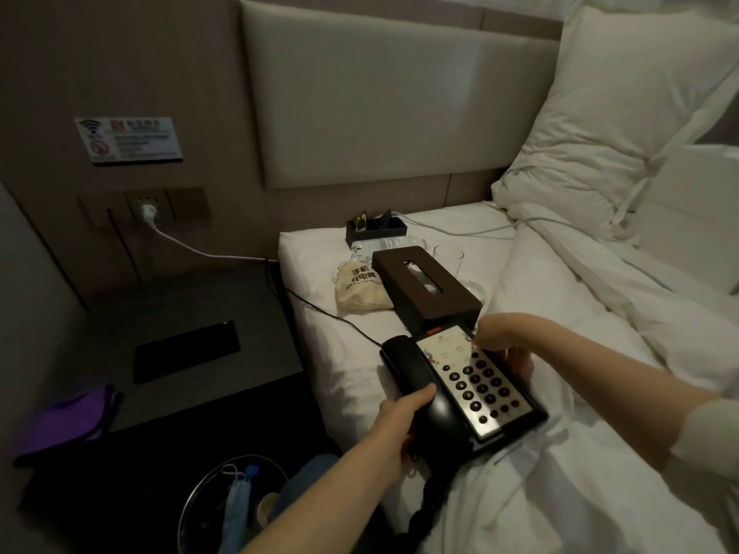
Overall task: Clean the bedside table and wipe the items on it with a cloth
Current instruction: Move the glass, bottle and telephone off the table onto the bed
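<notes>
- Telephone [464,393] lies on the bed, long axis running diagonally away toward the tissue box [426,289].
- Left hand [400,425] grips its near handset end.
- Right hand [508,345] holds the far edge; finger spread unclear.
- Cloth [64,425] sits well left on the tabletop [180,297], nearer the left hand.

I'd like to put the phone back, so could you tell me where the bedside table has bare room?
The bedside table is bare between the wall sockets and the dark mat, and right of the purple cloth. The bed edge is crowded: tissue box, pouch, bottle.
</notes>
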The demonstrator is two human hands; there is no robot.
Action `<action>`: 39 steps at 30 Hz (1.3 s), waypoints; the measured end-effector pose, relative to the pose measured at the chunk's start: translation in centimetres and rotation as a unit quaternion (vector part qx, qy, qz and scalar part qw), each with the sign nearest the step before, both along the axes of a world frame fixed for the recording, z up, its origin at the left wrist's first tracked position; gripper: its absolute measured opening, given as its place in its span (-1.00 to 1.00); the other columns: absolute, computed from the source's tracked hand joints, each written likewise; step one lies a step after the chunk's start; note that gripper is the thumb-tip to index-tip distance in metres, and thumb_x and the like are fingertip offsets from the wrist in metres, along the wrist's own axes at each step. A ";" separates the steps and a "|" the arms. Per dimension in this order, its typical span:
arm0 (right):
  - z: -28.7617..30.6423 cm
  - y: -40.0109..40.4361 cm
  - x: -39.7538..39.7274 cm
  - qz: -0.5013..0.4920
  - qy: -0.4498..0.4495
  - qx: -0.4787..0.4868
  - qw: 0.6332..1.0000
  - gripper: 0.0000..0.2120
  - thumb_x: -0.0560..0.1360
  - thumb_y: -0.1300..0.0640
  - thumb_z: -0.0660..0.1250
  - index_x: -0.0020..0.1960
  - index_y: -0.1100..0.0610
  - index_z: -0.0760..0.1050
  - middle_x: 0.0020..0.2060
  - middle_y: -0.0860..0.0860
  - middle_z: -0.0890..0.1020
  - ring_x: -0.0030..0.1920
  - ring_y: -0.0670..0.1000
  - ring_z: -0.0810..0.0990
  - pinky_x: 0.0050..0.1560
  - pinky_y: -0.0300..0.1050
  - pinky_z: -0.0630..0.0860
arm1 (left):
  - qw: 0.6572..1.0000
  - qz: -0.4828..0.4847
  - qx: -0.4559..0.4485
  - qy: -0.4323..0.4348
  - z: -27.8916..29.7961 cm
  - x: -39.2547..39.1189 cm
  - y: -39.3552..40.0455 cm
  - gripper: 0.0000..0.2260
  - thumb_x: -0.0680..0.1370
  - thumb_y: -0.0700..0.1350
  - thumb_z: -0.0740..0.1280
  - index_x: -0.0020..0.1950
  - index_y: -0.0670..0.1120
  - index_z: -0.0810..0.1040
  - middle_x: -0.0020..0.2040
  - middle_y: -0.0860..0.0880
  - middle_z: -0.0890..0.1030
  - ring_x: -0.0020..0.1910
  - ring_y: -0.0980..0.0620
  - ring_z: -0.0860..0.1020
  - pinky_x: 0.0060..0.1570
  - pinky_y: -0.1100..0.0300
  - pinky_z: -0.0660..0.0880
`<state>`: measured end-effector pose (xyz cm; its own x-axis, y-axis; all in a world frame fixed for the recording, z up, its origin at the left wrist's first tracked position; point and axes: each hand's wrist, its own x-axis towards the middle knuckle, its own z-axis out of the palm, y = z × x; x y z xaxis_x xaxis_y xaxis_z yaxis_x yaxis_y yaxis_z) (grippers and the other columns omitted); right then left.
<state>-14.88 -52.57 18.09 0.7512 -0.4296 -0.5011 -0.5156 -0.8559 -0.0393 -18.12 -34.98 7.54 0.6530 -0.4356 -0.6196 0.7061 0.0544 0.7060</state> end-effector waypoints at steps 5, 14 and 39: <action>-0.7 1.3 0.7 0.010 0.001 0.029 1.000 -0.63 0.67 0.08 0.06 0.27 0.32 0.45 0.19 0.18 0.57 0.12 0.18 0.61 -0.10 -0.08 0.51 | 0.999 0.031 -0.018 -0.017 0.2 0.4 1.7 -0.52 0.31 0.01 0.56 0.18 -0.08 0.58 -0.17 -0.06 0.72 -0.30 0.02 0.69 -0.49 0.29 0.53; -4.1 0.8 2.3 0.126 0.079 -0.086 0.985 -0.72 0.54 0.14 0.30 0.22 0.21 0.52 0.11 0.09 0.60 -0.11 0.04 0.53 -0.27 -0.17 0.43 | 0.996 0.059 -0.021 -0.066 -0.2 1.6 4.9 -0.58 0.39 -0.03 0.50 0.22 -0.01 0.53 -0.03 -0.12 0.70 -0.09 -0.13 0.69 -0.14 -0.01 0.63; -2.3 -4.7 0.8 0.118 0.268 -0.138 0.946 -0.85 0.50 0.11 0.39 -0.19 0.17 0.58 -0.40 0.03 0.65 -0.37 -0.03 0.54 -0.09 -0.14 0.52 | 0.986 0.142 -0.024 -0.086 -0.1 -0.8 2.5 -0.51 0.45 -0.13 0.46 0.25 0.18 0.33 0.05 0.03 0.59 -0.06 0.04 0.58 -0.31 0.17 0.51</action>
